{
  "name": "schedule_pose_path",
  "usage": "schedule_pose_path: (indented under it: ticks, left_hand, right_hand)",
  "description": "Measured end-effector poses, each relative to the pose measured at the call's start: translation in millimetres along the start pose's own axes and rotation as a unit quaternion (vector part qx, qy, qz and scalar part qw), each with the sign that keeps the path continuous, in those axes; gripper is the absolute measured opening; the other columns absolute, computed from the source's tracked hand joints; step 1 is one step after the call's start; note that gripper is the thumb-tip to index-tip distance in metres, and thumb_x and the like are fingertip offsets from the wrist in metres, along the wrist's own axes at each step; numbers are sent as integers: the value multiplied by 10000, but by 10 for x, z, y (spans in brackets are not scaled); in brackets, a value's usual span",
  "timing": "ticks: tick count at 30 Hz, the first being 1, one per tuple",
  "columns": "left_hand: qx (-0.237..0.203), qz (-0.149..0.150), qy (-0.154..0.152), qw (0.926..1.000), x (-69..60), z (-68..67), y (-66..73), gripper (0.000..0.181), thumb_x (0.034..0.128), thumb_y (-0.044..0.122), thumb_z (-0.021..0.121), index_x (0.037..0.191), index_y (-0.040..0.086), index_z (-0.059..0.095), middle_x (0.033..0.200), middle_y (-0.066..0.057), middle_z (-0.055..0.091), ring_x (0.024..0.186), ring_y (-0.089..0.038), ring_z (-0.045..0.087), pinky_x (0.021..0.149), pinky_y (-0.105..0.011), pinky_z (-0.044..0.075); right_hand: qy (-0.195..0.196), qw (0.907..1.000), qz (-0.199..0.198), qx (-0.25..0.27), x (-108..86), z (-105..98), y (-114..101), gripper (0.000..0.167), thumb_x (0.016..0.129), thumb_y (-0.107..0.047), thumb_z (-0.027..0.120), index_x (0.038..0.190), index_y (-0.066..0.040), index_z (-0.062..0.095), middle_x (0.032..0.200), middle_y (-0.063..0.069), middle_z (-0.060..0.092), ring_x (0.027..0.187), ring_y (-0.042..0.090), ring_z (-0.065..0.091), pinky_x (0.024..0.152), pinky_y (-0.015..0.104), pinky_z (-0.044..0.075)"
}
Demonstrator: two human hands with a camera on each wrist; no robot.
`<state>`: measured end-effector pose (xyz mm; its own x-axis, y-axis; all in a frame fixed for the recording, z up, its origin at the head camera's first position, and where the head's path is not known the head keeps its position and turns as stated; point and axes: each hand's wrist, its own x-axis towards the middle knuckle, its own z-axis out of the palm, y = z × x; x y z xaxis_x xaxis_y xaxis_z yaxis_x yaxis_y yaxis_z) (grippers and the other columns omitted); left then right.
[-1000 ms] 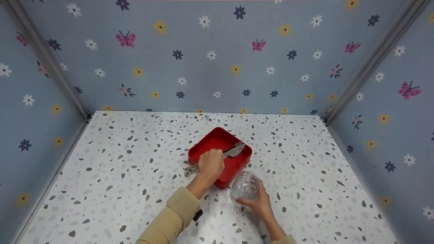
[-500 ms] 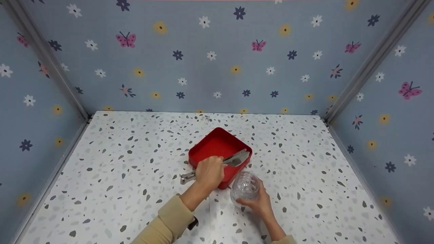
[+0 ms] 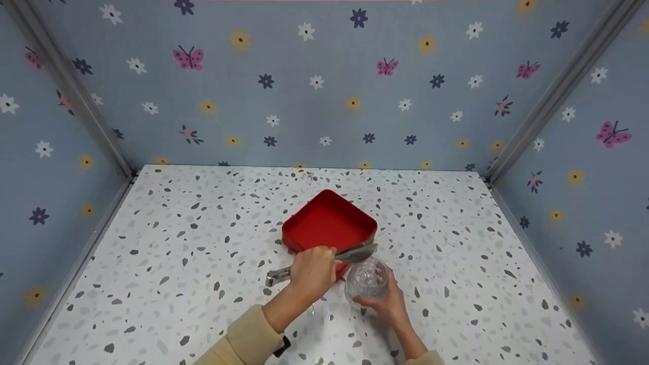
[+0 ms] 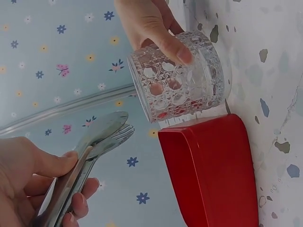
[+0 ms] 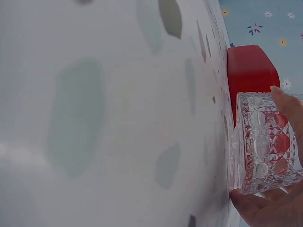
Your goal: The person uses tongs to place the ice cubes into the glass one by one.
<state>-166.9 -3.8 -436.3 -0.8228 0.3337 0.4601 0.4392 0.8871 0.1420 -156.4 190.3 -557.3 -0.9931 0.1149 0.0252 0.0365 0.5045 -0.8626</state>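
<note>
My left hand (image 3: 314, 271) grips a metal spoon (image 4: 106, 126) and fork (image 4: 116, 141) together by their handles. Their heads point right, above the near right edge of a red square tray (image 3: 327, 225), and in the head view the tips come near the rim of a clear cut-pattern glass (image 3: 366, 284). A gap separates them from the glass in the left wrist view. The right hand (image 3: 388, 301) holds this glass, thumb on the near side and fingers round the right. It stands upright on the table beside the tray's near right side.
The tray is turned corner-on, its red floor (image 3: 324, 223) showing. Speckled white tabletop (image 3: 192, 263) surrounds it. Flowered blue panels (image 3: 314, 96) rise at the back and both sides, joined by grey corner posts (image 3: 552, 101).
The left hand has drawn the spoon and fork from over the tray toward the near side, closer to the glass. Right hand, glass and tray stay in place.
</note>
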Motion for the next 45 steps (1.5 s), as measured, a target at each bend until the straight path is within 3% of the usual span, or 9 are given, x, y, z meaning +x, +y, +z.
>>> schedule_pose_path:
  ticks: [5, 18, 28, 37, 45]
  left_hand:
    - [67, 145, -176, 9997, -43, -43, 23, 170, 725, 230, 695, 658, 107, 600, 563, -9, 527, 540, -184, 556, 447, -302, 422]
    - [69, 304, -172, 9994, -125, -76, 50, 199, 696, 219, 709, 611, 114, 563, 530, -8, 490, 511, -178, 541, 418, -288, 392]
    - [-147, 333, -103, 9993, -163, -52, 36, 200, 694, 238, 707, 680, 80, 585, 585, -31, 517, 567, -200, 563, 457, -321, 421]
    - [-648, -80, -266, 9975, -213, -22, 19, 244, 731, 246, 692, 806, 31, 607, 666, -61, 548, 629, -233, 583, 537, -360, 460]
    - [-1001, -440, -94, 9940, -273, 40, -27, 316, 728, 250, 706, 893, -2, 611, 727, -81, 566, 659, -246, 587, 560, -373, 469]
  right_hand:
    - [-22, 10000, 27, -46, 13, -5, -3, 1015, 508, -321, 845, 1333, -67, 312, 1288, 195, 429, 1178, 351, 391, 949, 476, 287]
    - [-40, 10000, -19, -81, 12, -3, -3, 998, 515, -309, 842, 1327, -61, 317, 1272, 210, 441, 1164, 356, 405, 944, 479, 294]
    - [2, 10000, -67, -56, 8, 3, -6, 996, 517, -297, 844, 1328, -55, 319, 1269, 217, 443, 1162, 363, 406, 942, 479, 296]
    - [-8, 9997, -31, -236, 10, -4, 0, 1003, 508, -305, 846, 1322, -52, 318, 1268, 230, 436, 1163, 377, 397, 948, 480, 287]
    - [-69, 9997, -12, -229, 19, -4, 4, 1009, 506, -328, 844, 1324, -66, 313, 1276, 200, 439, 1168, 349, 402, 947, 464, 296]
